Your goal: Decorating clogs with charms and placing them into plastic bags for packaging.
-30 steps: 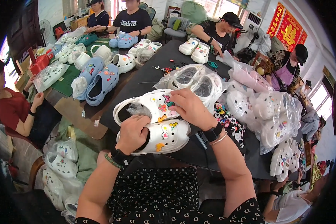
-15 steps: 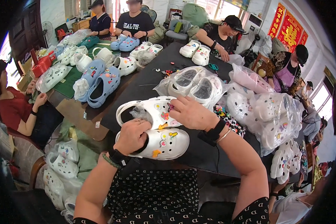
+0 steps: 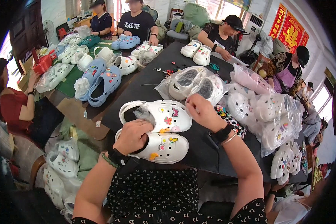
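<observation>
Two white clogs studded with colourful charms were laid side by side at the near edge of the black table. The nearer clog was gripped by the curled left hand; the farther clog's toe was met by the right hand, fingers bent.

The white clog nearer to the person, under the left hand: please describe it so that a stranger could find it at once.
Start at the black table and go to its near edge, just before the person. Two white clogs lie side by side there; it is the nearer clog, with the left hand on its heel end. Unlike the bagged white clogs behind, it is unwrapped and carries colourful charms.
</observation>
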The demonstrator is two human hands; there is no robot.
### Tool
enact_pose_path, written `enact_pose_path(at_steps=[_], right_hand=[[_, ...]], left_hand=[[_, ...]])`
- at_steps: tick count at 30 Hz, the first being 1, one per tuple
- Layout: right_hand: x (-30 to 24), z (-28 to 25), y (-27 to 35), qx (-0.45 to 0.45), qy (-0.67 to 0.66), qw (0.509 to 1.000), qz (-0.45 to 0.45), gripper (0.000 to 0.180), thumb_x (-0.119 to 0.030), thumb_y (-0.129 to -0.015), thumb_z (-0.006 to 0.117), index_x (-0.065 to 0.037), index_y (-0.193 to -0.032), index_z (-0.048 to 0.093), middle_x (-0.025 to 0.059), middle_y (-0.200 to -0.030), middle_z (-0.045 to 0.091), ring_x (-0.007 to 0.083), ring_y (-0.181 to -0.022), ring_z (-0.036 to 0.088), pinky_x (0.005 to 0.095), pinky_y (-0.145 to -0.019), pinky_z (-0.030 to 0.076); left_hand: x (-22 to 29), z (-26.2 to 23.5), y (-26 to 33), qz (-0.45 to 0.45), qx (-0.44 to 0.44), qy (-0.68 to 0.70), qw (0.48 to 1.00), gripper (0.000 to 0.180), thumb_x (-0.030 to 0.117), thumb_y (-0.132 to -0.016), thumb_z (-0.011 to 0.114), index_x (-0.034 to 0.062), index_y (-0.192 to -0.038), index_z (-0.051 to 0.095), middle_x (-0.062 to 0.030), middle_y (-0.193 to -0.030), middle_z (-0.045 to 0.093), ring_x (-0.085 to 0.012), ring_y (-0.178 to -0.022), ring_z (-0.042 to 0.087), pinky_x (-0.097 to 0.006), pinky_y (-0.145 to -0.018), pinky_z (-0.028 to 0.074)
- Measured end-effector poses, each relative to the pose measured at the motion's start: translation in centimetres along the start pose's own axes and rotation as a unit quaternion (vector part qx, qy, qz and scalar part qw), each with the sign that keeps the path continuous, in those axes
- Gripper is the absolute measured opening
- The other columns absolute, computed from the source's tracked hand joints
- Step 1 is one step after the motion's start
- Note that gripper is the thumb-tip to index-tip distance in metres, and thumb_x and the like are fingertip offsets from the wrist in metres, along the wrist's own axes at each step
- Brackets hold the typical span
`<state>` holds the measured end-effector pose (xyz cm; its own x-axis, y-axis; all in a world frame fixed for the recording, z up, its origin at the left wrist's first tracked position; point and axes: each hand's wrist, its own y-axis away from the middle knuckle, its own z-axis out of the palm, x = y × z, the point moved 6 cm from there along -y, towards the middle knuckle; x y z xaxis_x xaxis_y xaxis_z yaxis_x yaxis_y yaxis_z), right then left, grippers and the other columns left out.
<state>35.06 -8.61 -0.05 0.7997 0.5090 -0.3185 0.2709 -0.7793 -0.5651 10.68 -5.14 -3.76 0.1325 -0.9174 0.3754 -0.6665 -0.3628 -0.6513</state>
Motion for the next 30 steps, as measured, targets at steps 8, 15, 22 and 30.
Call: enact_pose_path(at_steps=[8,15,22,30], right_hand=[[0.3,-5.4,3.0,0.027,-0.032,0.985,0.169,0.023,-0.005,-0.084,0.075,-0.001,-0.099,0.057,0.0072,-0.092,0.059,0.0173,-0.078,0.061,0.0298,-0.069,0.051],[0.7,-6.3,3.7,-0.060,0.124,0.979,0.153,0.043,-0.015,-0.072,0.083,-0.004,-0.108,0.062,0.0152,-0.106,0.060,0.0339,-0.103,0.059,0.0428,-0.090,0.049],[-2.5,0.9,-1.2,-0.080,0.012,0.997,-0.017,0.054,-0.020,-0.065,0.088,-0.009,-0.111,0.062,0.0112,-0.120,0.057,0.0318,-0.115,0.054,0.0380,-0.095,0.046],[-1.7,2.5,-3.7,-0.158,-0.051,0.986,0.034,0.042,-0.015,-0.063,0.086,-0.009,-0.097,0.062,0.0087,-0.098,0.057,0.0312,-0.100,0.055,0.0405,-0.082,0.047]], left_hand=[[0.0,-0.2,-0.1,-0.011,-0.016,-0.008,1.000,0.021,-0.003,-0.068,0.061,0.0045,-0.088,0.062,-0.0152,-0.084,0.067,-0.0353,-0.084,0.066,-0.043,-0.074,0.053],[-0.6,0.1,-0.1,-0.015,-0.015,-0.003,1.000,0.021,-0.002,-0.069,0.061,0.0055,-0.088,0.062,-0.0146,-0.083,0.067,-0.0347,-0.085,0.065,-0.043,-0.074,0.052],[-0.4,0.1,0.0,-0.009,-0.012,0.003,1.000,0.021,-0.002,-0.068,0.061,0.0057,-0.087,0.062,-0.0142,-0.082,0.066,-0.0348,-0.082,0.064,-0.043,-0.072,0.052],[-0.2,0.2,-0.1,0.001,-0.022,0.000,1.000,0.021,-0.003,-0.066,0.061,0.0051,-0.086,0.061,-0.0137,-0.078,0.064,-0.0344,-0.081,0.064,-0.043,-0.071,0.052]])
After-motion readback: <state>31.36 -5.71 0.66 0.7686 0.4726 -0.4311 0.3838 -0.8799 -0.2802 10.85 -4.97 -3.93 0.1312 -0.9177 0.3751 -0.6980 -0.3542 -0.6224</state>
